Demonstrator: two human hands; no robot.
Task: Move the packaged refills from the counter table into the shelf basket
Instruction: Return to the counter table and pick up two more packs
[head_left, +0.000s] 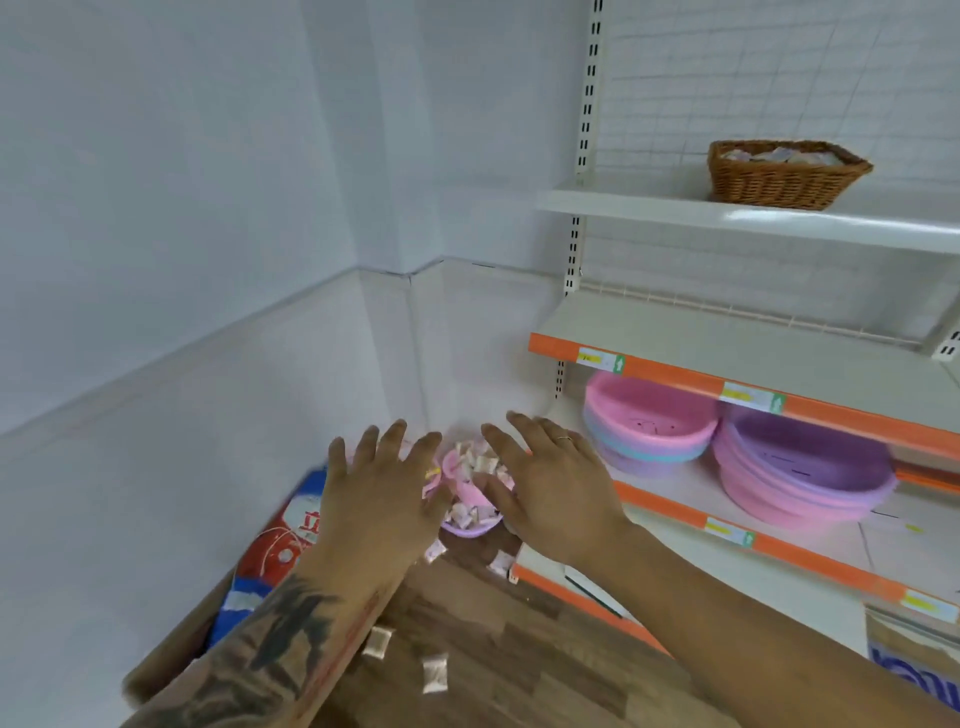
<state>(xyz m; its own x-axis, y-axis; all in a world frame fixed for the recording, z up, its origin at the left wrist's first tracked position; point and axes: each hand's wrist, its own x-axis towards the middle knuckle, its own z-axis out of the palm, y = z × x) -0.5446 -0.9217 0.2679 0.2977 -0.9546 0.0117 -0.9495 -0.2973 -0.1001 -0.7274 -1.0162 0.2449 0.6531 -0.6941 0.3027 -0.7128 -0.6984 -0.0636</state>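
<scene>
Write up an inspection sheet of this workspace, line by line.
Surface: wooden counter table, wood-grain top.
Job's things: loose refill packets scattered on the counter; more heaped in pink and purple bowls at its far end; wicker shelf basket on the upper shelf, already holding packets.
Clutter: red, white and blue bag at the counter's left edge.
Grippers: left hand and right hand open, fingers spread above the bowls, holding nothing.
Cables: nothing seen.
Surroundings: white walls; shelving with orange edges; stacked basins on a lower shelf.
</scene>
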